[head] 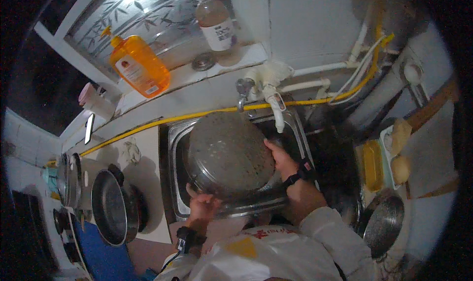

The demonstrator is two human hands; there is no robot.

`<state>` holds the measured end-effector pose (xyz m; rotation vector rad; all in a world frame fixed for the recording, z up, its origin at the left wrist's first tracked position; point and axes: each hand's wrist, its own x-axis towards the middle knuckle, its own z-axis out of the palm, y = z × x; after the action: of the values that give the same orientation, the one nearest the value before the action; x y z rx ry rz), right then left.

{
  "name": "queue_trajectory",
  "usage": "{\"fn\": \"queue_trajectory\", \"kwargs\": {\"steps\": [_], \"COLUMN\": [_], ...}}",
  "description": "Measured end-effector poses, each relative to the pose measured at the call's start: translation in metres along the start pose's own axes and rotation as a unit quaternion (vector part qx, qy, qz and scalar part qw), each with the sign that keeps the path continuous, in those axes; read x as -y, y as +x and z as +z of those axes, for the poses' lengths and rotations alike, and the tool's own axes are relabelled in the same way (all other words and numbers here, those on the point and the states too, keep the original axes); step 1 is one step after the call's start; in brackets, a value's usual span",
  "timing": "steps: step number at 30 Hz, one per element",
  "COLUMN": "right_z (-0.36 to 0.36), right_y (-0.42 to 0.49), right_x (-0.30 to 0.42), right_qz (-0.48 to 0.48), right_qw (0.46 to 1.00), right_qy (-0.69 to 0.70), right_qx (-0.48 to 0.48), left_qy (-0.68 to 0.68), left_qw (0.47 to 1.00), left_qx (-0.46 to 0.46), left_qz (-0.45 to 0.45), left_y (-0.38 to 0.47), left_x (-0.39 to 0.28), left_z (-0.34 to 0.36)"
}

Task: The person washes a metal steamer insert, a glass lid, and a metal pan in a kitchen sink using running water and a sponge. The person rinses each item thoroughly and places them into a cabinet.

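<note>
A large, round grey metal vessel [231,151] is held tilted over the stainless-steel sink [251,209]. Its broad face is mottled with dark spots; whether it is a pot or a basin is hard to tell. My left hand [203,206] grips its near left rim, the fingers partly hidden under the edge. On the right side, my right hand [282,161] holds the vessel with the thumb on top. A white tap spout [278,118] hangs just beyond my right hand, and a metal tap [242,92] stands behind the vessel. Most of the sink bowl is hidden.
A yellow hose [181,116] runs along the wall. On the ledge are an orange pump bottle [138,66], a glass jar [214,22] and a sink strainer [203,62]. A dark frying pan [109,207] stands left, a metal pot [384,225] and yellow tray [372,165] right.
</note>
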<state>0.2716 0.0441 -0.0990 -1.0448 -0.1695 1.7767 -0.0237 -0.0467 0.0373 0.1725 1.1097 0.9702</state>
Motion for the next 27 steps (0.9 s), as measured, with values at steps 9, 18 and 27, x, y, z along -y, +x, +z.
{"fn": "queue_trajectory", "kwargs": {"steps": [9, 18, 27], "right_z": [0.014, 0.018, 0.007], "right_y": [0.008, -0.039, -0.063], "right_x": [-0.008, 0.025, 0.017], "right_qz": [0.014, 0.007, -0.166], "right_qw": [0.994, 0.989, 0.969], "right_qy": [0.1, -0.132, -0.183], "right_qx": [0.046, 0.065, 0.004], "left_qy": [0.575, 0.769, 0.779], "left_qw": [0.787, 0.457, 0.511], "left_qx": [0.149, 0.232, 0.138], "left_qz": [0.165, 0.381, 0.336], "left_y": [-0.041, -0.034, -0.017], "left_x": [-0.07, -0.072, -0.052], "left_z": [-0.014, -0.007, -0.031]}}
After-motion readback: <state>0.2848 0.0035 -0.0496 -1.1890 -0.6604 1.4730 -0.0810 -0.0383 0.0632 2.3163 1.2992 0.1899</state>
